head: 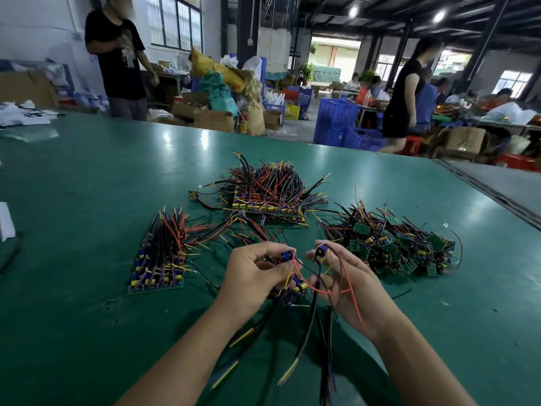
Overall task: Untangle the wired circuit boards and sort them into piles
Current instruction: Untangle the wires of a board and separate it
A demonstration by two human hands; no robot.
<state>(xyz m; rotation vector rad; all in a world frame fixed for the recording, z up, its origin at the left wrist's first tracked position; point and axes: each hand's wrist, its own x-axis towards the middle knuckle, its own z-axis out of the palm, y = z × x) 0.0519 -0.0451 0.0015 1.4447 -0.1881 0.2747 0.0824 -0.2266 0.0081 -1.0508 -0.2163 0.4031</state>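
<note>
Because a red wire (310, 287) loops between the two boards, I hold them slightly apart so the crossing is exposed. My left hand (251, 273) curls its fingers round the left board (286, 255). My right hand (351, 279) pinches the right board (322, 249) at the fingertips, with its leads hanging toward me. Both boards sit above the green table (87, 200), beside the tangled heap (401, 247). The left stack (159, 259) and far stack (269, 200) lie within reach for sorting.

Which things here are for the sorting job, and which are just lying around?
For the job: left hand gripping the board bunch; right hand pinching the single board; left stack; middle stack; tangled heap.
Just lying about: white sheets, cardboard boxes, blue crates.
</note>
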